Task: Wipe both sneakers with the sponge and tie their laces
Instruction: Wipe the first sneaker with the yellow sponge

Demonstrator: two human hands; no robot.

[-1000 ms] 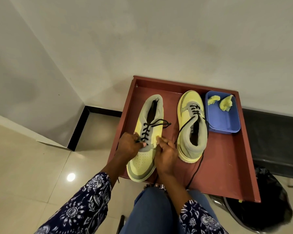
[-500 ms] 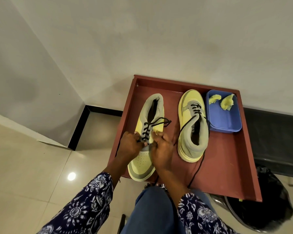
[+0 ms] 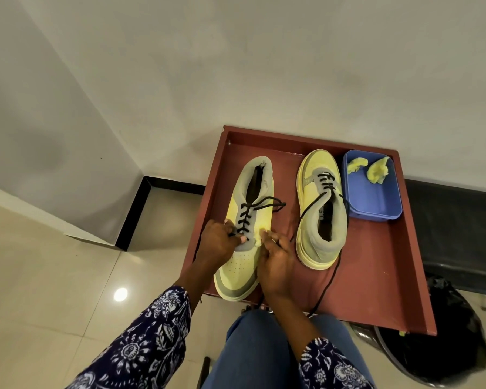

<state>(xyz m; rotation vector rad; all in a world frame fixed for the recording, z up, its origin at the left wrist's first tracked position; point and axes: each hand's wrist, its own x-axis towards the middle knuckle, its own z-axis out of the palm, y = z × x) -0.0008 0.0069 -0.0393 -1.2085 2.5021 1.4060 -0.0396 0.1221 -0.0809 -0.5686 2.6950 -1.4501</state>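
Two yellow and grey sneakers lie in a reddish-brown tray (image 3: pixel 376 276). The left sneaker (image 3: pixel 243 265) points its toe toward me; its black lace (image 3: pixel 264 204) is threaded, with a loop lying over the right side. My left hand (image 3: pixel 218 242) pinches the lace at the lowest eyelets on the left. My right hand (image 3: pixel 275 262) rests against the shoe's right side, fingers closed on a lace strand. The right sneaker (image 3: pixel 320 220) points away, its lace (image 3: pixel 327 282) trailing loose over the tray's front edge. Torn yellow sponge pieces (image 3: pixel 378 171) lie in a blue tub (image 3: pixel 376 203).
The tray sits against a white wall, with a black ledge (image 3: pixel 455 220) to its right. A black bag-lined bin (image 3: pixel 446 346) stands below the tray's front right corner. Glossy tiled floor (image 3: pixel 54 276) stretches to the left. My jeans-clad knee (image 3: pixel 264 355) is under the tray's front edge.
My two hands have drawn closer together over the lower eyelets of the left sneaker. The lace loop on top has shifted slightly. The right sneaker and tub have not moved.
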